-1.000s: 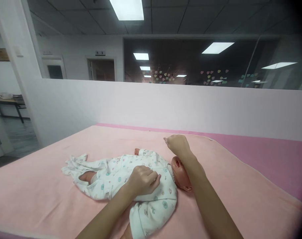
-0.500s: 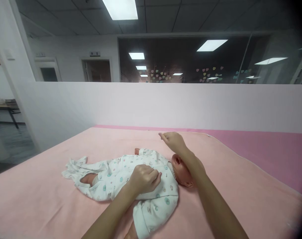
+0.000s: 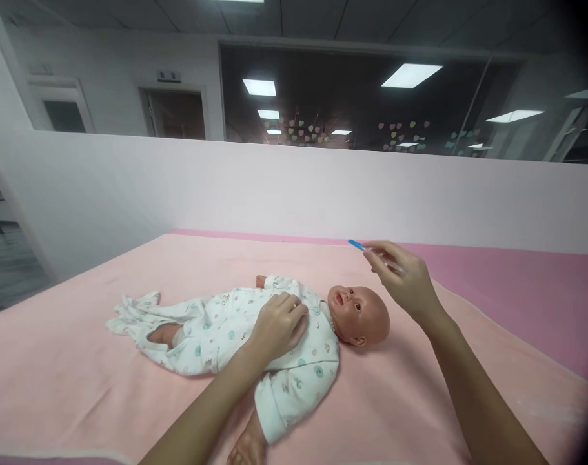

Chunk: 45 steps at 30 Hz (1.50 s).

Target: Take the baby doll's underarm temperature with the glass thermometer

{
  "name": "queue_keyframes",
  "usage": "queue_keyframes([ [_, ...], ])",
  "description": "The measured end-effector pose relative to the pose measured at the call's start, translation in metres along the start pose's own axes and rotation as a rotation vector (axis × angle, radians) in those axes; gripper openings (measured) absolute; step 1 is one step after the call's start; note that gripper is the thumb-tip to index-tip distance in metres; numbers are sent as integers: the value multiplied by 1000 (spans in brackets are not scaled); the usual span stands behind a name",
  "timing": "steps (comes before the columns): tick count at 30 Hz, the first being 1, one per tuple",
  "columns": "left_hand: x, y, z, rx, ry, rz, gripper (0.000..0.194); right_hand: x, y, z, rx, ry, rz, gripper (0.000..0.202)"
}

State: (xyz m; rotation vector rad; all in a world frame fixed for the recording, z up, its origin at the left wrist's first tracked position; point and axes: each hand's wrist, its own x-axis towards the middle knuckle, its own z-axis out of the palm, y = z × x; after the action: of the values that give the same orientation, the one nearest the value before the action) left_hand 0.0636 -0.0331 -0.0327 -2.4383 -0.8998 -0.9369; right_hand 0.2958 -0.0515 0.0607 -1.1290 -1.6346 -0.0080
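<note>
A baby doll (image 3: 294,342) in a white onesie with small coloured prints lies on its back, its bare head (image 3: 364,316) to the right. On the doll's chest rests my left hand (image 3: 280,326), fingers curled together; whether anything is inside them is hidden. My right hand (image 3: 403,274) is raised above and to the right of the doll's head, apart from it. Between its thumb and fingers is a slim clear stick with a blue end (image 3: 355,245), the blue part pointing left. One doll arm (image 3: 249,445) stretches toward me, and the empty-looking trouser leg (image 3: 133,313) lies crumpled at the left.
Under the doll spreads a pink sheet (image 3: 71,361) over a darker pink surface (image 3: 521,284). A low white wall (image 3: 294,187) runs behind it, with a dark window (image 3: 342,97) above. Doorways stand at the back left.
My right hand has moved right, away from over the doll's face, and the blue-ended stick now shows. My left hand stays on the chest. The view has tilted down.
</note>
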Motion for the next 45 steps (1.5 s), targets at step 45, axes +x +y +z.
queue_keyframes([
  [45,7,-2,24,-621,-86,-432,18,-71,12,116,-236,-169,-483,30],
])
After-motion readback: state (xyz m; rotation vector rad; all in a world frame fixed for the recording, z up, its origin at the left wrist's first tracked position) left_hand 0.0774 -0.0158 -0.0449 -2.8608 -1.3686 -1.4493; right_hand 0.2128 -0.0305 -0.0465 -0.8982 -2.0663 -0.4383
